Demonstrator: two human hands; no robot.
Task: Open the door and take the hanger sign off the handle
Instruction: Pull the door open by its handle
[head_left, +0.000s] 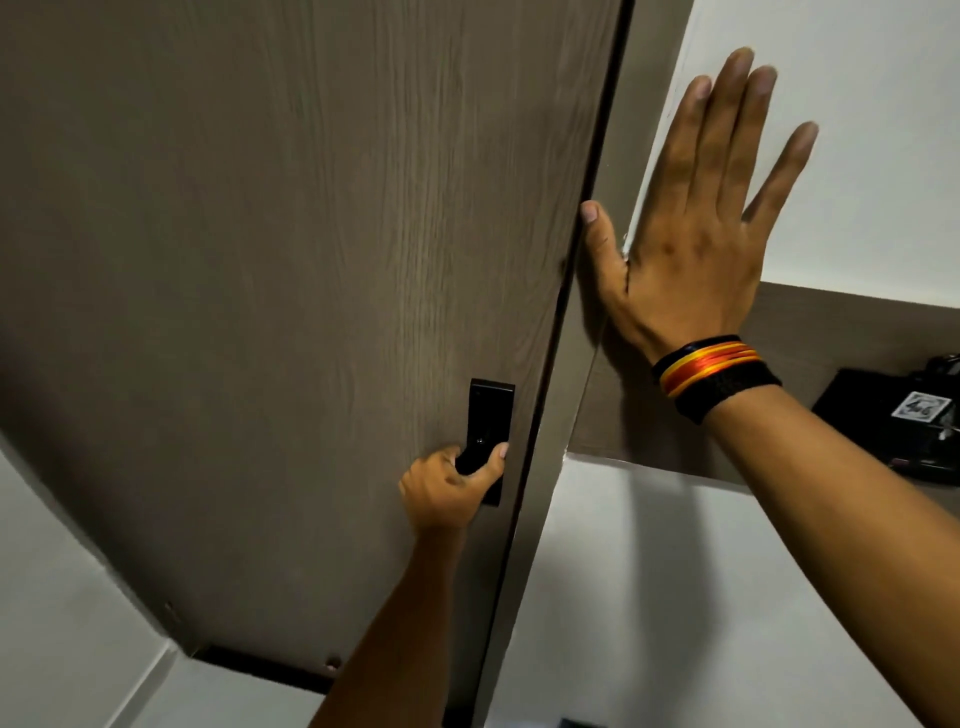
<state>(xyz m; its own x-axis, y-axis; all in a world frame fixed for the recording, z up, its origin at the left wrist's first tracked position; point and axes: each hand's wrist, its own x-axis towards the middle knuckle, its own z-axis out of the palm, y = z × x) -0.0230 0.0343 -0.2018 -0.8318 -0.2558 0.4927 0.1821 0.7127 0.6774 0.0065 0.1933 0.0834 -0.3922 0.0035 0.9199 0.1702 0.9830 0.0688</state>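
Left hand (445, 488) is clamped around the black handle (485, 441) low on the brown wood-grain door (291, 260), near its latch edge. Right hand (691, 223), fingers spread, lies flat on the white wall (857, 130) and door frame (597, 322); no hanger sign shows.

You get dim, even indoor light with soft shadows beside the right hand (691, 223). Its fingertips (740, 65) blur, and the door (285, 260) edges bow from wide-angle distortion.
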